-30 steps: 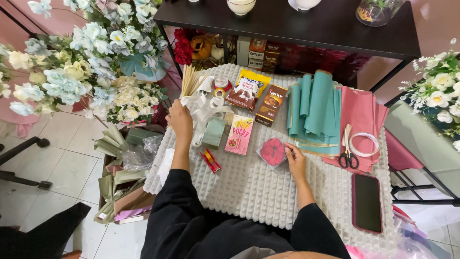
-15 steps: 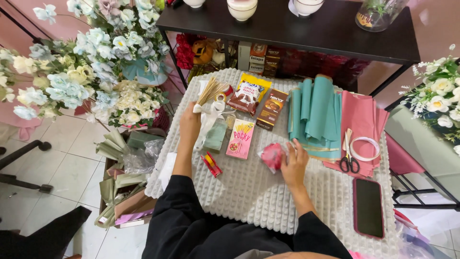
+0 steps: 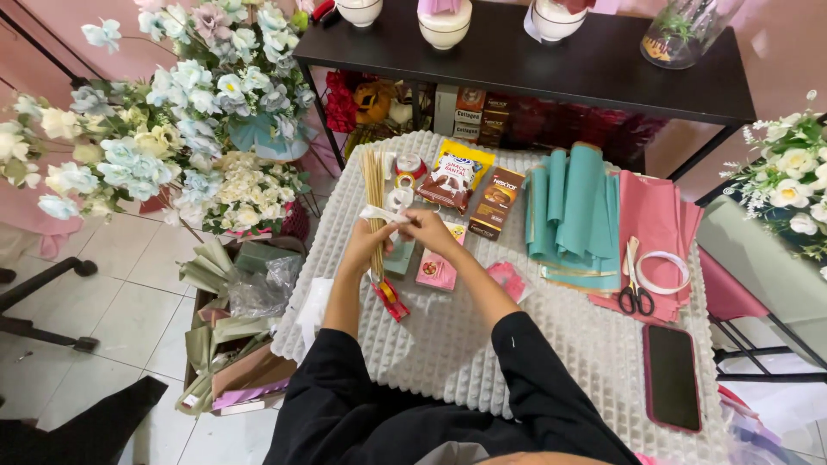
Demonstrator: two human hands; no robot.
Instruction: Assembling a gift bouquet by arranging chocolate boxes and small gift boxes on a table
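Note:
My left hand (image 3: 369, 244) and my right hand (image 3: 431, 229) meet over the left part of the white bumpy table cover (image 3: 534, 353). Together they hold a bundle of thin wooden sticks (image 3: 374, 185) that points away from me, and a strip of clear tape (image 3: 384, 214) across the bundle. My right fingers pinch the tape's end. Just below my left hand lies a red tape dispenser (image 3: 390, 298). A pink packet (image 3: 438, 270) and a small pink piece (image 3: 506, 280) lie right of my hands.
Snack packs (image 3: 457, 176) and a brown box (image 3: 497, 202) lie farther out, with rolled teal paper (image 3: 573, 211), pink sheets (image 3: 659, 224), scissors (image 3: 635, 284), a white ring (image 3: 665, 271) and a dark phone (image 3: 672, 377) to the right. Artificial flowers (image 3: 172, 129) stand left; a black shelf (image 3: 534, 56) behind.
My right hand left the small pink piece on the table and came up to my left hand. Both hands now hold the stick bundle and the tape, nearer to me.

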